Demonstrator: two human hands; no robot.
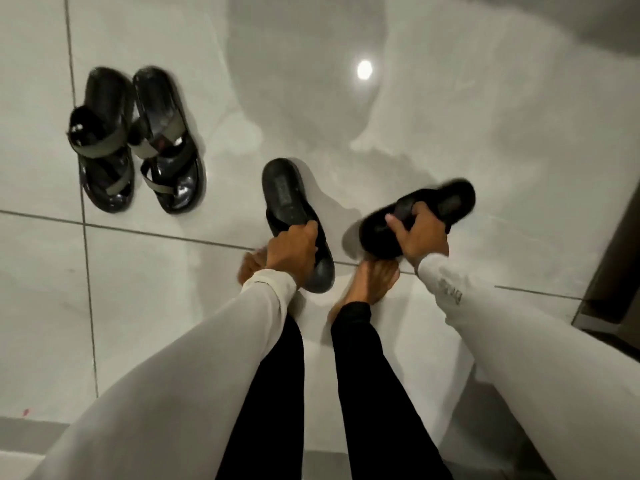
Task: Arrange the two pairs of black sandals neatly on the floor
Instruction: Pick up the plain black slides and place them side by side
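Observation:
A pair of glossy black sandals with olive straps stands side by side on the pale tiled floor at the upper left: one sandal (102, 140) on the left, its mate (168, 140) touching it on the right. My left hand (294, 252) grips the strap of a plain black sandal (287, 199) that lies on the floor, toe toward me. My right hand (420, 237) holds the second plain black sandal (433, 206) by its strap, tilted and blurred, just above the floor and angled to the right.
My bare feet (370, 285) stand right below the two held sandals, legs in black trousers. A dark cabinet or door edge (616, 271) rises at the right. A grey step or mat (31, 434) lies at the bottom left. Glossy tiles (450, 116) spread ahead.

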